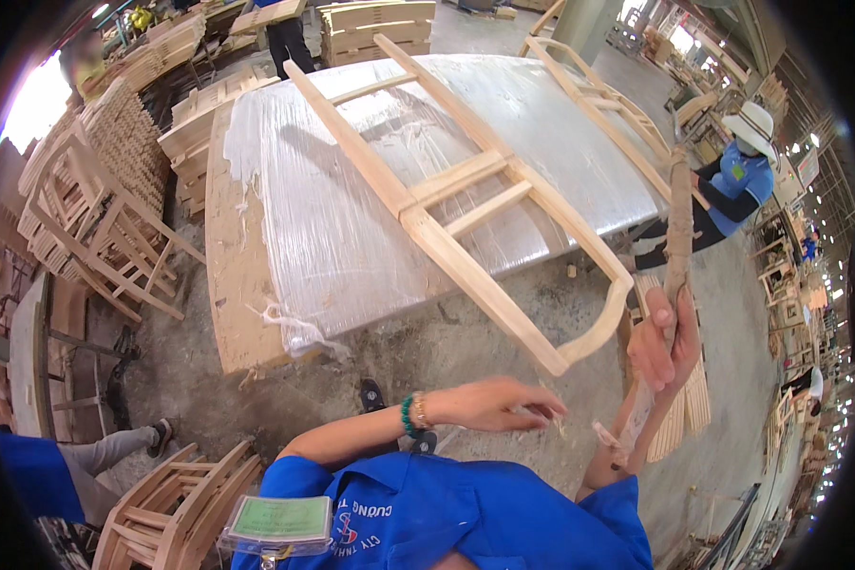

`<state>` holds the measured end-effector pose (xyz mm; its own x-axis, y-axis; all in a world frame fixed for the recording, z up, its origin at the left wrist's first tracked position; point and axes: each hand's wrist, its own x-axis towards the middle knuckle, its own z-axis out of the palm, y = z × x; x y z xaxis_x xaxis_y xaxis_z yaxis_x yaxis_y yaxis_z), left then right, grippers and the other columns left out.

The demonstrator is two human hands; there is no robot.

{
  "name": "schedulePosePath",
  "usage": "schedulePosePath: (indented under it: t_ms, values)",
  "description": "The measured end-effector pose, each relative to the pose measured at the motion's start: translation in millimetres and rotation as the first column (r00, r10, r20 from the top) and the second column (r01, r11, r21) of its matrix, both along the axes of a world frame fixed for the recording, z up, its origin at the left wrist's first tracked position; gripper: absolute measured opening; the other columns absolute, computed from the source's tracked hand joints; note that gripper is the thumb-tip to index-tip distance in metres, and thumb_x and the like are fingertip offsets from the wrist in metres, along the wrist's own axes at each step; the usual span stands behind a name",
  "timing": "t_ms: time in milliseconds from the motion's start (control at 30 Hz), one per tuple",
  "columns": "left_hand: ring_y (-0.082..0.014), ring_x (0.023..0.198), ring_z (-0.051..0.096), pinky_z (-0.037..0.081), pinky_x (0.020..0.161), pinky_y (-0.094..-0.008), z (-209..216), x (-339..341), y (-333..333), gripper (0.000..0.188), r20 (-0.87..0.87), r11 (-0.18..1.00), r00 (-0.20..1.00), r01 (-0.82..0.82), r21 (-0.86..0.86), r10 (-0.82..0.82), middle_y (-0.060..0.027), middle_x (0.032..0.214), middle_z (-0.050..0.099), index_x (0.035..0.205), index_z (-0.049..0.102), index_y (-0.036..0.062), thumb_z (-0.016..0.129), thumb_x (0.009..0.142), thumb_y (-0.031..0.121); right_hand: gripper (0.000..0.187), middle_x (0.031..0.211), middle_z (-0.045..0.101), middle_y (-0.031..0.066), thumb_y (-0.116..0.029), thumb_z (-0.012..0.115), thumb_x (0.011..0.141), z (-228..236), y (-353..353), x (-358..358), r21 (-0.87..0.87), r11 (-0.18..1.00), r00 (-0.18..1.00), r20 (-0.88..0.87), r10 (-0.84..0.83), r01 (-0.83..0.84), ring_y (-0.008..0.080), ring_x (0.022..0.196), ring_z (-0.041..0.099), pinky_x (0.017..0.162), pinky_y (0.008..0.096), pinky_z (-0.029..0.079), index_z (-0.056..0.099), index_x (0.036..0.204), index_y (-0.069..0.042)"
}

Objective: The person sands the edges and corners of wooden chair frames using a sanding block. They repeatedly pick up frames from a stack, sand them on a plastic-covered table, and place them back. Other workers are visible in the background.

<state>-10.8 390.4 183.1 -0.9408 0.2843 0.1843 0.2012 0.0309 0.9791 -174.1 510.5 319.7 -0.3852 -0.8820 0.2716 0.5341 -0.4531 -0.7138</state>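
Note:
My right hand (663,347) is wrapped round a long stick (679,218) bound in brown wrapping, held upright at the right. From below that hand a torn strip of pale, clear film (630,432) hangs along the forearm. My left hand (499,404), with bead bracelets at its wrist, is level in front of my chest. Its fingers are bunched and slightly blurred, with a small pale shred (560,427) at their tips. Ahead, a bare wooden chair frame (461,256) rests on the film-covered table (304,209), its curved end overhanging the near edge.
A second wooden frame (603,104) lies on the table's far right. A person in a white hat (746,180) is beyond it. Frames (114,228) and stacked slats stand at the left; more frames (176,508) are at the lower left beside another person's leg (123,451).

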Motion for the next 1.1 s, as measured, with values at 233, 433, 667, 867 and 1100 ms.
schedulePosePath:
  t_ms: [233, 433, 667, 867, 1100]
  values:
    - [-0.0223, 0.110, 0.061, 0.046, 0.093, -0.0327, -76, 13, -223, 0.033, -0.135, 0.423, 0.481, -0.850, -0.313, 0.866, -0.0094, 0.119, 0.064, 0.123, 0.058, 0.0093, 0.057, 0.093, 0.023, 0.052, 0.072, 0.049, 0.0024, -0.017, 0.041, 0.099, -30, -136, -27, 0.396, 0.860, 0.923, -0.333, -0.191, 0.321, 0.0036, 0.034, 0.032, 0.028, 0.0173, 0.027, 0.027, 0.149, -0.013]
    - [-0.0282, 0.120, 0.053, 0.041, 0.099, -0.0342, -141, 6, -433, 0.050, -0.133, -0.148, -0.126, -0.974, -0.172, 0.983, -0.0183, 0.127, 0.056, 0.130, 0.050, 0.0023, 0.059, 0.091, 0.033, 0.048, 0.073, 0.051, 0.0035, -0.015, 0.041, 0.100, -82, -251, -67, 0.627, 0.731, 0.953, -0.280, -0.112, 0.270, 0.0056, 0.037, 0.035, 0.031, 0.0203, 0.031, 0.032, 0.147, -0.016]
    - [-0.0345, 0.137, 0.032, 0.013, 0.114, -0.0449, -175, -85, -546, 0.094, 0.032, -0.231, -0.253, -0.922, -0.313, 0.967, -0.0249, 0.145, 0.035, 0.142, 0.025, -0.0067, 0.065, 0.081, 0.052, 0.051, 0.072, 0.051, 0.0023, -0.021, 0.046, 0.099, -143, -304, -118, 0.731, 0.626, 0.950, -0.306, -0.056, 0.272, 0.0048, 0.040, 0.037, 0.033, 0.0203, 0.032, 0.030, 0.148, -0.017]
    - [-0.0306, 0.138, 0.031, -0.002, 0.112, -0.0560, -185, -126, -596, 0.105, 0.035, -0.384, -0.437, -0.823, -0.419, 0.899, -0.0186, 0.144, 0.038, 0.146, 0.018, -0.0031, 0.070, 0.073, 0.052, 0.051, 0.073, 0.052, 0.0027, -0.018, 0.045, 0.098, -179, -357, -159, 0.789, 0.556, 0.941, -0.337, 0.033, 0.263, 0.0053, 0.041, 0.038, 0.035, 0.0211, 0.033, 0.032, 0.147, -0.014]
    - [-0.0296, 0.134, 0.036, -0.001, 0.112, -0.0567, -197, -127, -618, 0.091, -0.061, -0.378, -0.394, -0.809, -0.451, 0.917, -0.0137, 0.141, 0.041, 0.146, 0.024, 0.0085, 0.065, 0.068, 0.033, 0.050, 0.072, 0.051, 0.0017, -0.017, 0.045, 0.098, -220, -433, -212, 0.774, 0.541, 0.899, -0.432, 0.068, 0.331, 0.0044, 0.041, 0.038, 0.034, 0.0201, 0.033, 0.034, 0.146, -0.014]
